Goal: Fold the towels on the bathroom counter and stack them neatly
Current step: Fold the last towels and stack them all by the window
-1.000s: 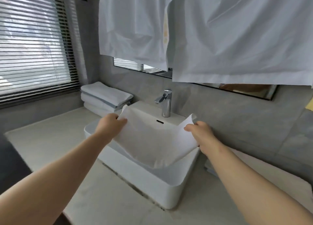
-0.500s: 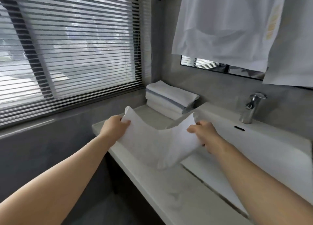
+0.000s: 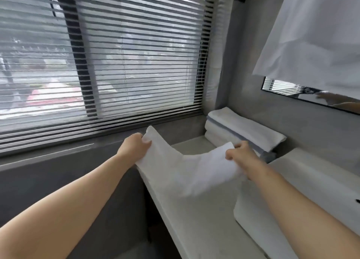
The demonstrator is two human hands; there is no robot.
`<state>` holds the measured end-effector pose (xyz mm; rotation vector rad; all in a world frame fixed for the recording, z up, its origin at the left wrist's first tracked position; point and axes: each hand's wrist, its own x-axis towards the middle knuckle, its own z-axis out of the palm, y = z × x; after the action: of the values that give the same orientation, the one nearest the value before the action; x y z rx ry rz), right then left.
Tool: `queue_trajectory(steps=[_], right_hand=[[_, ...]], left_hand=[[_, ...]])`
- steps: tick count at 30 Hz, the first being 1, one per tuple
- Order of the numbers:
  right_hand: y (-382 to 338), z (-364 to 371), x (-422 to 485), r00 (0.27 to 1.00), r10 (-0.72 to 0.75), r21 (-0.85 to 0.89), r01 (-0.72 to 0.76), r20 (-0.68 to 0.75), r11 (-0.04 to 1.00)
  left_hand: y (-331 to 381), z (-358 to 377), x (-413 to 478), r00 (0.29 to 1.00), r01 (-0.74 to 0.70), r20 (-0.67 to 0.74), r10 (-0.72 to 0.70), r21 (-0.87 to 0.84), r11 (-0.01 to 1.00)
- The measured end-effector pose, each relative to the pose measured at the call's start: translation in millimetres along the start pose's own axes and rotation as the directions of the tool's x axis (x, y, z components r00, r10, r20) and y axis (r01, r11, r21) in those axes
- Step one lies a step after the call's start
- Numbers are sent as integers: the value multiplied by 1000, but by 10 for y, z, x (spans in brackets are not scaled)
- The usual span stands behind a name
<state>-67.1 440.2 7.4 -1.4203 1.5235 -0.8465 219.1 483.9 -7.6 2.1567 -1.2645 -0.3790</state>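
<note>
Towel [image 3: 185, 169] held aloft over the surface [image 3: 194, 229], fold not yet made
Your left grip [image 3: 134, 147] pinches one upper corner and your right grip [image 3: 239, 154] pinches the other; the cloth sags between them, near the folded stack [image 3: 243, 128]; risk as judged: corners held unevenly would give a skewed fold; the slack lower edge may slip off the surface's front lip, or knock the stack askew

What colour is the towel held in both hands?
The towel is plain white; head view.
</note>
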Motion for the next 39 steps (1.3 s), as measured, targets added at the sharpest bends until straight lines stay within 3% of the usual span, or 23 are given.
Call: queue_trajectory(steps=[4, 7, 10, 14, 18, 23, 30, 39], right_hand=[[-226, 26, 445, 992, -113, -50, 116, 63, 992], [-366, -3, 791, 992, -118, -127, 124, 50, 984], [-404, -70, 1060, 990, -116, -165, 102, -77, 981], [-310, -258, 1300, 963, -30, 14, 35, -267, 999], [-219, -451, 1448, 900, -55, 82, 100, -432, 992], [-171, -692, 1695, 836, -15, 94, 79, -549, 992], [-132, -871, 2093, 728, 56, 148, 63, -684, 987], [25, -1015, 2617, 589, 64, 74, -8, -806, 997]], left_hand=[[207, 96, 548, 1000, -5, 24, 5, -10, 1000], [398, 178, 934, 997, -50, 64, 52, -27, 998], [600, 277, 1261, 995, -79, 58, 80, -11, 997], [898, 453, 1528, 986, -150, 74, 152, -24, 988], [1230, 698, 1843, 969, -219, 84, 233, -146, 965], [1723, 970, 2267, 942, -306, 89, 324, -172, 936], [2198, 1407, 2993, 849, -440, 208, 486, -231, 867], [2673, 2067, 3734, 794, -462, 302, 527, -262, 847]])
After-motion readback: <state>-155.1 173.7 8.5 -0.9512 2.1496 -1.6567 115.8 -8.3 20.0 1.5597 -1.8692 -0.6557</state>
